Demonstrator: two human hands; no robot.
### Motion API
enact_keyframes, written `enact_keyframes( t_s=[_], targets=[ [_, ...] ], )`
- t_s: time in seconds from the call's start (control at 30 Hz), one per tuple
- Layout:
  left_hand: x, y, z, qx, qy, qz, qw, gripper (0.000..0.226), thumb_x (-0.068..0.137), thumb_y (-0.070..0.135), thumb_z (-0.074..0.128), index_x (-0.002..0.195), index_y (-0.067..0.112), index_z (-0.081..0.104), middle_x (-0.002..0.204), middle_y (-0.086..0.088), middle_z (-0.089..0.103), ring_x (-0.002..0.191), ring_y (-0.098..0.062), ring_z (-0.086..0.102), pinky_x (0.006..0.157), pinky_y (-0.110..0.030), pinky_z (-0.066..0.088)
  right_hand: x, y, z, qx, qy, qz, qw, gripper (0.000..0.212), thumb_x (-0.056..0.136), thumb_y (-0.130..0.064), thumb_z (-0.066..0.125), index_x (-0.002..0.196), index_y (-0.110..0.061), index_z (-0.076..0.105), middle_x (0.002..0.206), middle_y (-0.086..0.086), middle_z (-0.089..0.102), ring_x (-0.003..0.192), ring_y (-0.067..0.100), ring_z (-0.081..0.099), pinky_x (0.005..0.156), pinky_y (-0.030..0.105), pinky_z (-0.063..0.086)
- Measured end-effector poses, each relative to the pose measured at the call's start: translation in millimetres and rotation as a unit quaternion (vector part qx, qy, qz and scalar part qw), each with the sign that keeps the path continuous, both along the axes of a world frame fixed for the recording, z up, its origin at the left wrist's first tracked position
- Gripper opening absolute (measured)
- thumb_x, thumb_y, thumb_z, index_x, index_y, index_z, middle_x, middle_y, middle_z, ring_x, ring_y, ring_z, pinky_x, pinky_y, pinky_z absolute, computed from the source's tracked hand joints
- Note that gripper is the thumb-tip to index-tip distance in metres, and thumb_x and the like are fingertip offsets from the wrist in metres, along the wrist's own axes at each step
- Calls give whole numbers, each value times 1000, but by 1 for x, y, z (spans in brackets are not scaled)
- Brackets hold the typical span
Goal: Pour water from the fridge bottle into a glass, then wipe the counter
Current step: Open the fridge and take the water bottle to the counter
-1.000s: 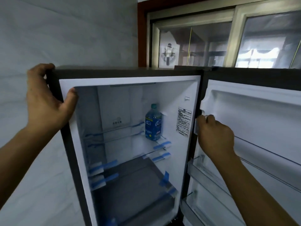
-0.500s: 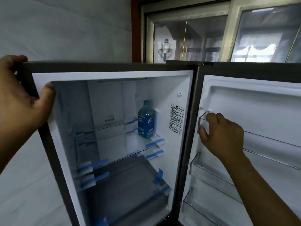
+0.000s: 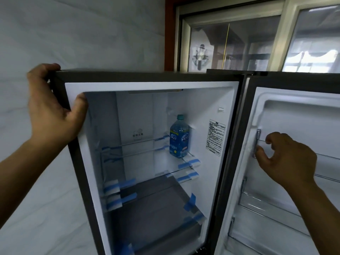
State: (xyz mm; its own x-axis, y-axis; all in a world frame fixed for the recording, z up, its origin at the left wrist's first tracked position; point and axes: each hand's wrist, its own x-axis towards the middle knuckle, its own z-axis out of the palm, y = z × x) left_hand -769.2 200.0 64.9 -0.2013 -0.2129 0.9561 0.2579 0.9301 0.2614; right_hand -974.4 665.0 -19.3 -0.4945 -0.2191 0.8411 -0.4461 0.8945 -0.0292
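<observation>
Water bottle (image 3: 178, 138): one, blue translucent plastic, upright. Left hand (image 3: 53, 107) clamps fridge (image 3: 147, 77) top corner; right hand (image 3: 287, 159): fingers loosely curled, apart.

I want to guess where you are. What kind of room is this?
Most likely a home kitchen, though no counter shows. A fridge stands open with a blue water bottle on its shelf, against a pale marbled wall, with a sliding window behind it.
</observation>
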Motion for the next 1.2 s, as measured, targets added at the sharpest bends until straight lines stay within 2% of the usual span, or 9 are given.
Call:
enact_keyframes(
  t_s=[0.17, 0.33, 0.53, 0.73, 0.83, 0.93, 1.07, 1.13, 1.2],
  targets=[
    [3, 1, 2, -3, 12, 0, 1000, 59, 88, 34, 65, 134, 20, 31, 125, -2, 44, 107, -2, 50, 94, -15, 44, -4, -1, -6, -11, 16, 13, 1000, 43, 82, -42, 56, 100, -4, 67, 88, 18, 70, 63, 37, 64, 57, 34, 47],
    [3, 3, 0, -8, 7, -1, 1000, 57, 90, 34, 64, 134, 21, 30, 120, 19, 40, 111, 12, 47, 98, -4, 35, -6, -2, -11, -19, 32, 10, 999, 40, 84, -40, 56, 98, -4, 67, 85, 18, 69, 62, 38, 61, 57, 35, 44],
    [1, 4, 1, -21, 24, 4, 999, 56, 88, 28, 63, 132, 16, 31, 120, 4, 43, 109, -1, 48, 100, -13, 38, 18, -43, -24, -162, 77, 121, 976, 30, 82, -21, 62, 101, 3, 63, 98, 22, 58, 94, 37, 53, 79, 46, 41],
    [2, 11, 6, -22, 32, 16, 999, 55, 86, 22, 63, 131, 15, 31, 119, 4, 43, 106, 2, 49, 94, -15, 41, 2, -163, -66, -230, -169, 286, 915, 36, 88, -30, 69, 115, -9, 56, 114, 9, 51, 104, 14, 49, 85, 14, 43],
    [3, 13, 7, -19, 32, 19, 999, 56, 85, 19, 63, 131, 12, 33, 119, 2, 44, 107, 3, 50, 93, -16, 43, -38, -210, -71, -285, -315, 282, 860, 43, 85, -20, 78, 119, -14, 52, 114, 6, 47, 102, 17, 49, 86, 31, 47],
    [3, 15, 8, -11, 27, 32, 999, 57, 85, 14, 64, 133, -2, 37, 120, 14, 43, 108, 12, 49, 92, -9, 41, -82, -234, -76, -307, -394, 235, 834, 59, 77, -19, 86, 123, 1, 55, 112, 8, 54, 97, 23, 58, 81, 33, 50],
    [4, 14, 10, -11, 15, 42, 999, 62, 84, 16, 66, 135, -7, 38, 124, -8, 49, 113, -15, 55, 97, -29, 49, -146, -253, -111, -326, -401, 200, 832, 64, 57, -41, 94, 98, 0, 66, 100, 22, 72, 85, 33, 71, 71, 47, 60],
    [5, 12, 10, -11, 10, 54, 998, 64, 84, 17, 68, 135, -7, 38, 125, -13, 51, 113, -22, 57, 96, -36, 51, -145, -265, -108, -355, -415, 225, 807, 67, 62, -38, 92, 110, 0, 64, 103, 21, 68, 93, 31, 67, 79, 48, 56],
    [5, 11, 11, -6, 7, 63, 998, 64, 84, 17, 68, 135, -8, 38, 125, -17, 52, 113, -25, 57, 95, -41, 52, -137, -277, -100, -351, -429, 261, 790, 60, 77, -19, 85, 123, 4, 56, 110, 24, 63, 100, 32, 61, 87, 48, 48]
  ],
)
